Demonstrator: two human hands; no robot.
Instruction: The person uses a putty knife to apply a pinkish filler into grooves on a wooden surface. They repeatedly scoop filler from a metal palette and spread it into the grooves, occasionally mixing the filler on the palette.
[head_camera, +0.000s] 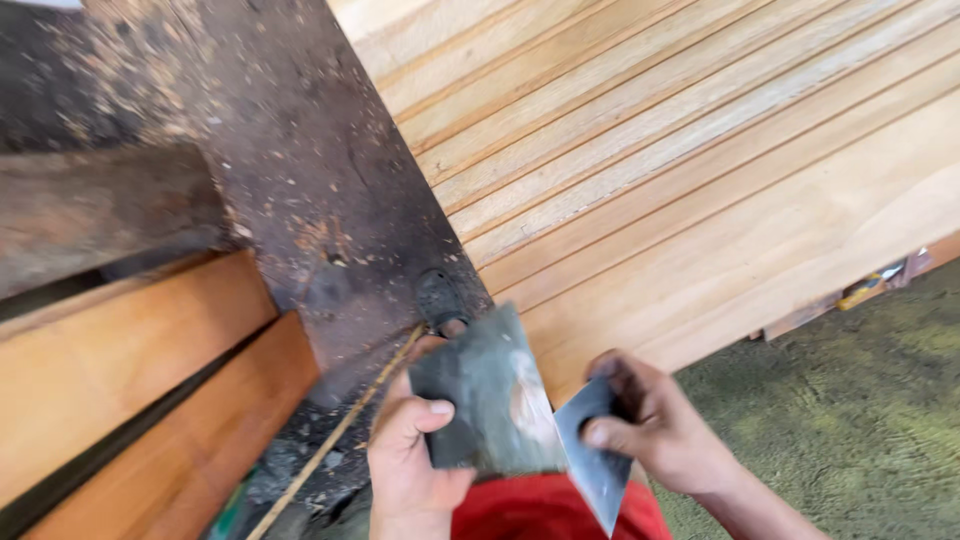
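Pale grooved planks (700, 150) fill far right; dark dusty surface (300, 170) left. Left hand (410, 455) fingers pinching grey stone block (490, 395), near centre. Right hand (655, 420) fingers pinching thin metal blade (592, 455) beside it, apparently apart. Planks untouched.

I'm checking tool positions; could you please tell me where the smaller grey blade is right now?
In the head view, the smaller grey blade is low and right of centre, pinched in the right hand, beside the larger grey plate held by the left hand.
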